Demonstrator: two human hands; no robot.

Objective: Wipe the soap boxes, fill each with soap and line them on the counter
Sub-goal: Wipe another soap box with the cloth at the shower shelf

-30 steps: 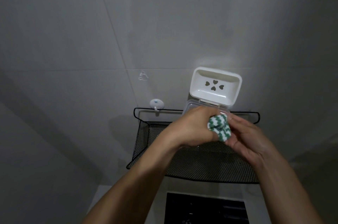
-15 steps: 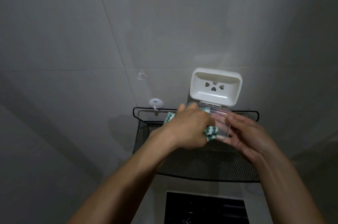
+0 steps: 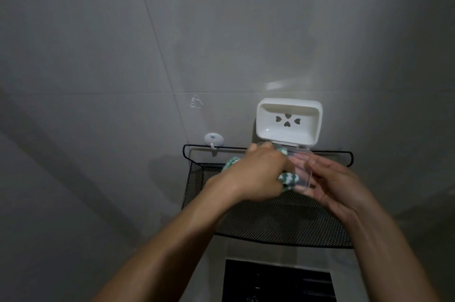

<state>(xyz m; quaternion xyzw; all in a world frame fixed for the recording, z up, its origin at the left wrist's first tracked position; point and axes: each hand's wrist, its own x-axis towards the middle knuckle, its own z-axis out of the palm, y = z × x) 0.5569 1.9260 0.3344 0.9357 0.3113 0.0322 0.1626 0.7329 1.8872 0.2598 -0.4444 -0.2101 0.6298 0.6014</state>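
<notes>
Soap box (image 3: 288, 124): white tray tipped up against the wall tile, heart-shaped holes, nothing in it; clear lid (image 3: 301, 171) hangs open below.
Left hand (image 3: 258, 175): grips a green-white cloth (image 3: 363, 178) bunched inside the lid.
Right hand (image 3: 336, 184): fingers curled round the lid's edge.
Black mesh basket (image 3: 283, 225): beneath both hands.

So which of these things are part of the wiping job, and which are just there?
In use: soap box, its clear lid, cloth, left hand, right hand.

Just there: mesh shelf, wall hook.
</notes>
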